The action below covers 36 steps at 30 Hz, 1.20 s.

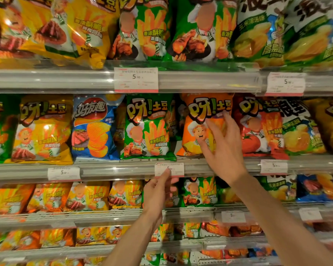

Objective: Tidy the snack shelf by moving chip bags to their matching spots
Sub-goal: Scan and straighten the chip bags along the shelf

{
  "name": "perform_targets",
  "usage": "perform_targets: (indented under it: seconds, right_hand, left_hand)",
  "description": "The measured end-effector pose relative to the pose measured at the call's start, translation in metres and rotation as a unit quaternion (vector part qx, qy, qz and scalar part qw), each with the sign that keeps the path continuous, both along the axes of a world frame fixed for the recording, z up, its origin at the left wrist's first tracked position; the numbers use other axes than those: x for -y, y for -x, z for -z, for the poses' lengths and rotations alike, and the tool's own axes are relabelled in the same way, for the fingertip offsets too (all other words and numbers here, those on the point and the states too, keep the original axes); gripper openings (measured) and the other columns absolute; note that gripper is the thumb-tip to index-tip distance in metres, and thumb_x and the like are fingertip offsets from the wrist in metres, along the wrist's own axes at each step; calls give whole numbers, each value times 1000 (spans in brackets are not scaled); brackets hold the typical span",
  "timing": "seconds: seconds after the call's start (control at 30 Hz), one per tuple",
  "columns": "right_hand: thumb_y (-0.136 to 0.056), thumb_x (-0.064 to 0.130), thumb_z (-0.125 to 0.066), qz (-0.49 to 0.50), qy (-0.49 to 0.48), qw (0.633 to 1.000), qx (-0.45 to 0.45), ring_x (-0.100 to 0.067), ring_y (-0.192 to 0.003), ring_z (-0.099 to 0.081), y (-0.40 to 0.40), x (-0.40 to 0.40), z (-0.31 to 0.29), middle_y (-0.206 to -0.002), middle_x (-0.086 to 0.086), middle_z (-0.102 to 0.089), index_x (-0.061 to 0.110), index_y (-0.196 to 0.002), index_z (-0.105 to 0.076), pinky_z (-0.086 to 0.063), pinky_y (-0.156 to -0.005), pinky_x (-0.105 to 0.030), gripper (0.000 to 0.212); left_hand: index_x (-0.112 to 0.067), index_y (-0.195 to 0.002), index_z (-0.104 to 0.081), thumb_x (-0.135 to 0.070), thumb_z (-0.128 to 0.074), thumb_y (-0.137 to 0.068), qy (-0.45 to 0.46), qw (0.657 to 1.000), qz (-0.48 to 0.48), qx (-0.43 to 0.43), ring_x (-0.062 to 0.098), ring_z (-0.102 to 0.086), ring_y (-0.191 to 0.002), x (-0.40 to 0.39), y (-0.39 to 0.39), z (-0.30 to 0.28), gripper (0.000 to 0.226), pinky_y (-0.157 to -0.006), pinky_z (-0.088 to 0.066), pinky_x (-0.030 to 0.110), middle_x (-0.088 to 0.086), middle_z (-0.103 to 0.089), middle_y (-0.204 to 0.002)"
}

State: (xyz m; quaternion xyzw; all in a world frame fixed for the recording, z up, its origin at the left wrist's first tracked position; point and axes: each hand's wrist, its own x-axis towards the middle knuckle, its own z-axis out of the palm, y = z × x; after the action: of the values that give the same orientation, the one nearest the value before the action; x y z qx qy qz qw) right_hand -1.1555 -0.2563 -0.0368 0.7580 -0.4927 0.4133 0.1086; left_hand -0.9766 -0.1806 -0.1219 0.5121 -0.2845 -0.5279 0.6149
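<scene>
Bags are crowding the middle shelf (123, 170) edge to edge; a narrow gap is showing between the green bag (148, 129) and orange bag (202, 127).

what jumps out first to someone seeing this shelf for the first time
The right hand spread over the front of an orange chip bag on the middle shelf, right of centre. Just below, the left hand puts a fingertip on the price tag on that shelf's rail. Left of them, one blue chip bag stands out among yellow and green ones.
</scene>
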Motion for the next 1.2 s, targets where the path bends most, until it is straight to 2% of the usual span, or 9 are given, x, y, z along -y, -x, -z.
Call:
perform_targets:
  seconds: [0.1,0.17,0.5,0.6,0.83,0.93,1.03,1.1,1.2]
  right_hand:
    - [-98,53,-54,-3,-113,993,40,-35,-157,-8,11,-5,12,-170,-18,-2,33,-161,-20,-20,-124,-49,74]
    - [-98,55,-54,-26,-131,990,41,-29,-158,-3,12,-6,16,-171,-11,2,36,-163,-10,-17,-125,-45,81]
    - [-98,53,-55,-84,-142,986,24,-22,-157,-5,6,3,14,-171,-6,-4,36,-162,-12,-7,-121,-35,79]
    - [-99,54,-54,-90,-145,985,32,-21,-158,-3,8,3,18,-172,-3,-2,40,-161,-8,-9,-123,-38,79]
    - [-100,54,-53,-90,-140,985,38,-22,-158,-1,7,7,24,-172,-1,2,43,-161,-3,-14,-127,-49,80]
    - [-100,57,-49,-88,-142,986,30,-24,-159,0,7,8,25,-172,-2,5,41,-162,-1,-16,-126,-53,80]
    - [-100,59,-46,-72,-147,986,20,-21,-159,4,5,4,23,-172,0,11,41,-161,5,-12,-128,-47,82]
    - [-100,59,-46,-56,-163,985,30,-17,-158,6,3,-2,23,-171,2,13,40,-161,10,-7,-127,-41,85]
    - [-102,51,-53,-68,-123,988,57,-19,-159,-1,2,-15,35,-172,-5,-1,24,-164,1,-11,-128,-45,86]
  left_hand:
    - [-6,-92,-83,-44,-66,-96,-5,1000,7,8,16,-62,-68,3,10,0,41,-62,-46,26,8,-78,-78]
    - [-6,-94,-82,-45,-65,-96,-5,1000,5,4,16,-63,-70,4,11,0,43,-64,-46,26,9,-78,-80]
    - [-9,-95,-83,-47,-65,-95,-13,999,25,29,14,-63,-67,3,4,-2,42,-65,-47,28,11,-78,-81]
    - [-6,-99,-82,-44,-64,-97,-8,999,32,31,13,-63,-66,3,1,-2,42,-61,-49,23,8,-79,-83]
    - [-4,-103,-79,-41,-63,-98,-8,999,34,25,10,-65,-65,3,3,-5,40,-64,-50,23,7,-82,-97]
    - [-7,-99,-80,-43,-63,-98,-9,999,28,30,13,-65,-68,1,3,-8,40,-63,-48,24,8,-82,-94]
    - [-14,-87,-83,-48,-64,-96,-17,999,24,41,17,-65,-71,-1,2,-8,40,-64,-46,27,17,-80,-87]
    - [-16,-83,-82,-49,-64,-96,-19,998,27,48,17,-65,-70,-1,0,-7,40,-65,-46,29,13,-78,-78]
    - [-9,-92,-79,-46,-59,-100,-6,997,48,64,15,-65,-67,-2,-1,-9,43,-64,-49,29,6,-79,-79]
